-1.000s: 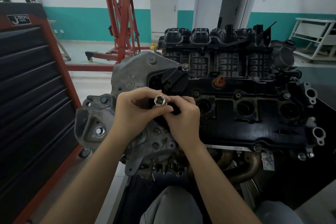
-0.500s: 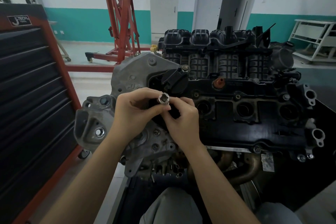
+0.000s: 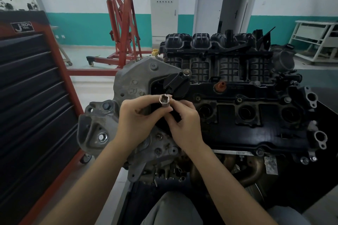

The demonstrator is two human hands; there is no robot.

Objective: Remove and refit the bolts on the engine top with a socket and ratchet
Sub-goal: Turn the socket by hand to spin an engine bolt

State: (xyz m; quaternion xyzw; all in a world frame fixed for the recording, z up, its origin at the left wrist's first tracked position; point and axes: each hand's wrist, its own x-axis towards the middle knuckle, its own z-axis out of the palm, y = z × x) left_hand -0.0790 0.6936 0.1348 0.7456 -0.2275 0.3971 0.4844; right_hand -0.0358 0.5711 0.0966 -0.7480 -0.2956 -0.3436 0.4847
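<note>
A silver socket (image 3: 165,101) stands upright over the left end of the black engine top cover (image 3: 237,129), its square drive hole facing up. My left hand (image 3: 139,120) pinches the socket between thumb and fingers. My right hand (image 3: 184,124) has its fingertips curled against the socket's lower right side. What the socket's lower end sits on is hidden by my fingers. Small bolts (image 3: 259,151) show along the cover's near edge. No ratchet is visible.
A black and red tool cabinet (image 3: 31,107) stands close on the left. A red engine hoist (image 3: 124,23) is behind on the floor. The black intake manifold (image 3: 215,53) rises at the engine's back. A white rack (image 3: 318,40) stands far right.
Both hands and the socket have risen slightly and shifted a little right; the grip on the socket is the same.
</note>
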